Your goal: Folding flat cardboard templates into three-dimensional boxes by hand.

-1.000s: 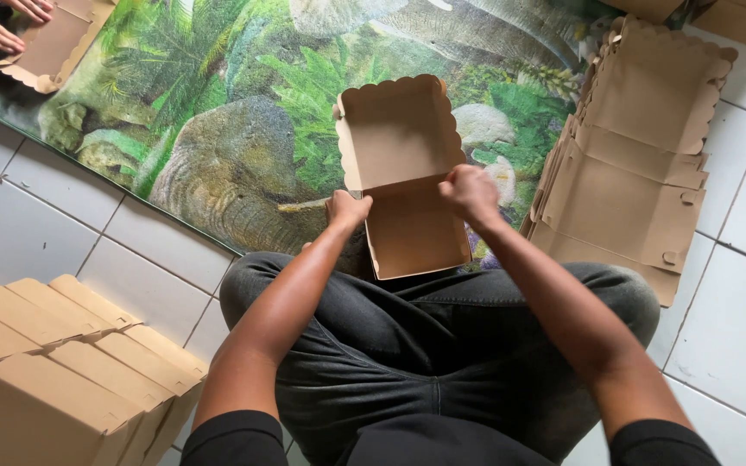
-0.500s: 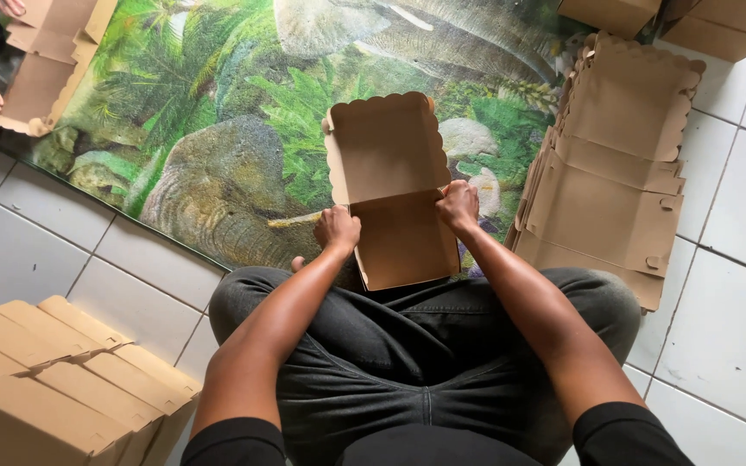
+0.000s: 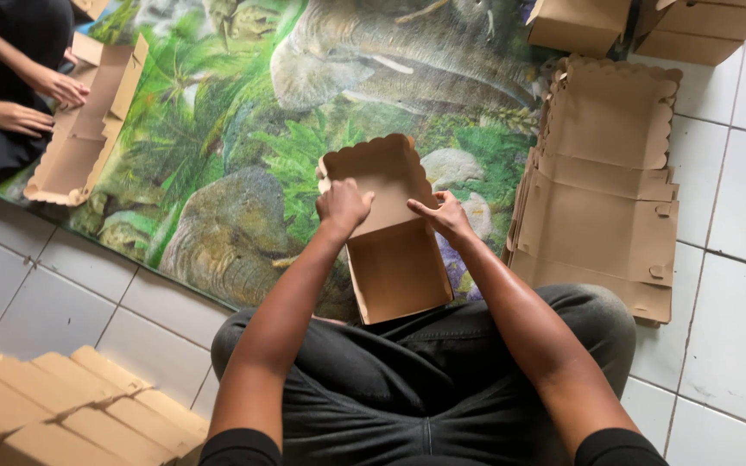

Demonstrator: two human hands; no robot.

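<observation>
Box of plain brown card sits over my knees, lid up with its scalloped edge. My left hand and right hand pinch the hinge wall; pressing evenly should keep the crease square. Beyond lie flat blanks on a glossy jungle mat.

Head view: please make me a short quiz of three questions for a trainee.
1. True or false: both hands touch the open box.
2. Where is the stack of flat boxes? A) beside the right hand B) beside the left hand
3. What lies under the open box: tiles or a printed mat?

Key: 1 true; 2 A; 3 the mat.
</observation>
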